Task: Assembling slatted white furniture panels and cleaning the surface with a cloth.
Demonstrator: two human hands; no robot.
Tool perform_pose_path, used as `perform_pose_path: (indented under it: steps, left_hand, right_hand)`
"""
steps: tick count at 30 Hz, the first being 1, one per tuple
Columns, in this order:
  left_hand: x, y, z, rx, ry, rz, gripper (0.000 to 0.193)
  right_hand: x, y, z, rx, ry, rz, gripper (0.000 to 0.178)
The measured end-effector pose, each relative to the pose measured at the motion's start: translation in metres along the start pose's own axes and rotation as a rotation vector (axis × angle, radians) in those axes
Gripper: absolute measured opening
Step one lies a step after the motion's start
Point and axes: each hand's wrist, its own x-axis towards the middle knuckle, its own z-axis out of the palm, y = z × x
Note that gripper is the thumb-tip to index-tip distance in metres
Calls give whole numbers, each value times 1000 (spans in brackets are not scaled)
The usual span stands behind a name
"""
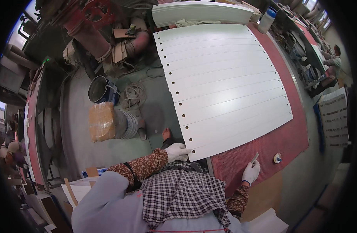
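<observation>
White boards (225, 77) are lying side by side and are being held up by a red table (240, 165). The near left corner is being touched by the gloved left hand (177, 152); whether it is being pinched or only pressed is not being shown clearly. A small thin tool (255, 157) is being gripped by the gloved right hand (251, 173), apart from the boards. It seems that the boards are being steadied while the tool is being kept near. For the next move, a soft touch seems to be called for, so that the shiny tops are not being scratched. Smooth, flat and clean is how the boards are looking, with thin lines showing between them. Dark round holes are showing along the left ends, and smaller dark spots along the right ends. A small round thing (277, 158) is resting near the right hand.
</observation>
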Motion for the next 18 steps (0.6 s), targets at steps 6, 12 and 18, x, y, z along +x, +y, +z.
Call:
perform_pose_path:
  steps: [6,12,18]
  left_hand:
    - [5,2,1,-34,26,-8,52]
    - [5,-7,-4,7,33,38,51]
    - [3,-33,-19,27,44,93,37]
  right_hand:
    - [11,2,3,110,-29,37,27]
    - [28,5,5,-19,-53,-48,25]
    - [47,13,16,148,-177,-18,21]
